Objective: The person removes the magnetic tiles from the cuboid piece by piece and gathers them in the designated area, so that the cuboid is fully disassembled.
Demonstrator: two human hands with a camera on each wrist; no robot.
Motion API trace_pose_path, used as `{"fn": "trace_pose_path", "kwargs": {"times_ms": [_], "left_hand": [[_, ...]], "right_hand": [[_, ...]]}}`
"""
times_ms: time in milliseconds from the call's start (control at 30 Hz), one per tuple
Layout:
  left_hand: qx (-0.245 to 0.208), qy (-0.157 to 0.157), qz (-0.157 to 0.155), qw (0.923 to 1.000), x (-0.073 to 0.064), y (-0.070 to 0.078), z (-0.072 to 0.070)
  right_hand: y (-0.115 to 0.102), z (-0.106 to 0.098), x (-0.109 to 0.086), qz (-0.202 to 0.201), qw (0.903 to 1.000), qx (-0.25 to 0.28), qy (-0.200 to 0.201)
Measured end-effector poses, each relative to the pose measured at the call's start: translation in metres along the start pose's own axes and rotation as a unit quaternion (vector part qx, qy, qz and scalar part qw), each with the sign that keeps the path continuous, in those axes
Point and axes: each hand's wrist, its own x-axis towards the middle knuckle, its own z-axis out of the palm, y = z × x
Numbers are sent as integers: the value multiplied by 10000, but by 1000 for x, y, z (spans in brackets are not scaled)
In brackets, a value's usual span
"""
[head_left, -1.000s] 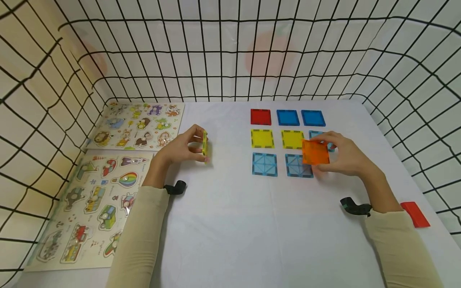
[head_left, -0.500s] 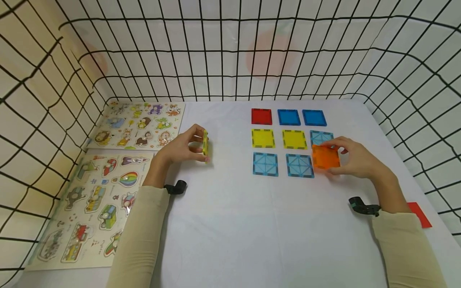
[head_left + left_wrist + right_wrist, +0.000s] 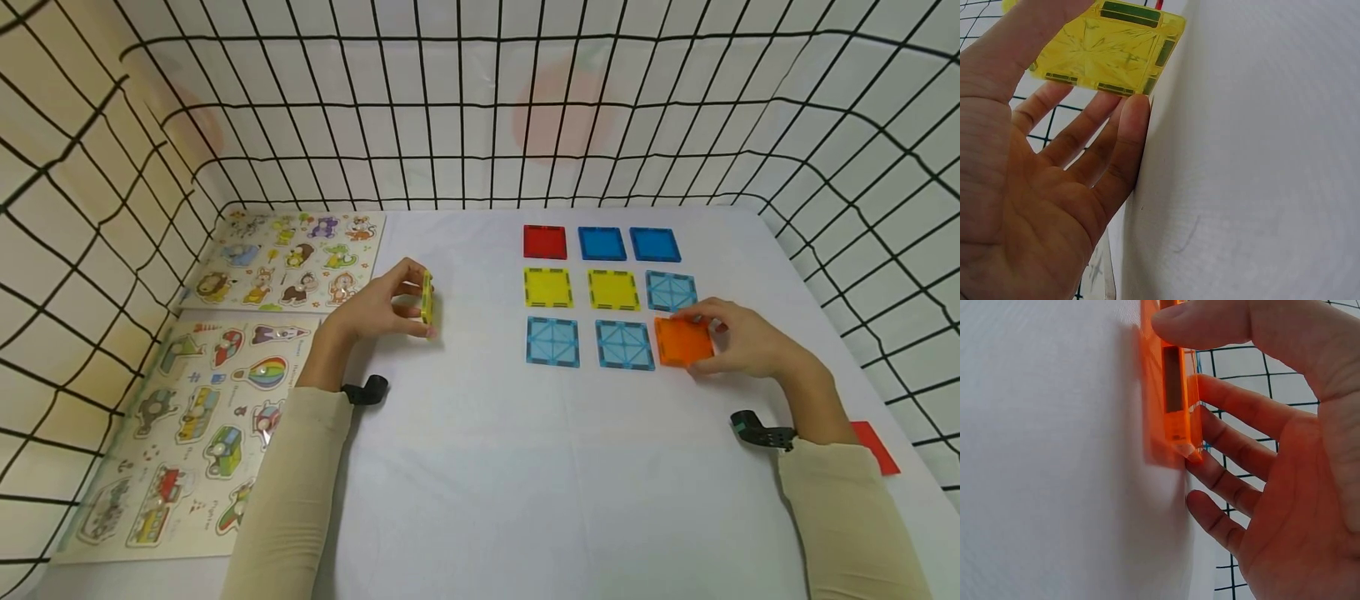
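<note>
My left hand (image 3: 381,307) pinches a yellow magnetic tile (image 3: 427,297) that stands on edge, thumb on one side and fingers on the other. In the left wrist view this see-through yellow square (image 3: 1107,47) shows dark magnets in its frame. At the right, my right hand (image 3: 738,340) pinches an orange magnetic tile (image 3: 681,342) by opposite edges, close over the white cloth. The orange tile sits right of two light blue tiles, the nearer one (image 3: 625,345) beside it. Just behind it lies another light blue tile (image 3: 671,290).
Behind lie two yellow tiles (image 3: 547,287), a red tile (image 3: 544,242) and two dark blue tiles (image 3: 602,244), in rows. Picture puzzle boards (image 3: 217,417) cover the left side. A red piece (image 3: 874,447) lies by my right sleeve. Black wire mesh (image 3: 480,125) surrounds the table.
My right hand has moved right and toward me, lowering the orange tile from over the light blue tiles to the spot beside them. My left hand keeps still with the yellow tile.
</note>
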Motion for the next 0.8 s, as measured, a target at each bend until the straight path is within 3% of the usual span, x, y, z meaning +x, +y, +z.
{"fn": "trace_pose_path", "kwargs": {"times_ms": [167,533,800], "left_hand": [[-39,-22,-95,9999,1,0,0],[-52,-4,10,10000,-2,3,-1],[170,118,433,9988,2,10,4]], "right_hand": [[-1,-1,-2,-18,10000,9,-90],[6,0,-2,-217,9994,246,-107],[11,-1,-2,-315,9985,422,-179]]}}
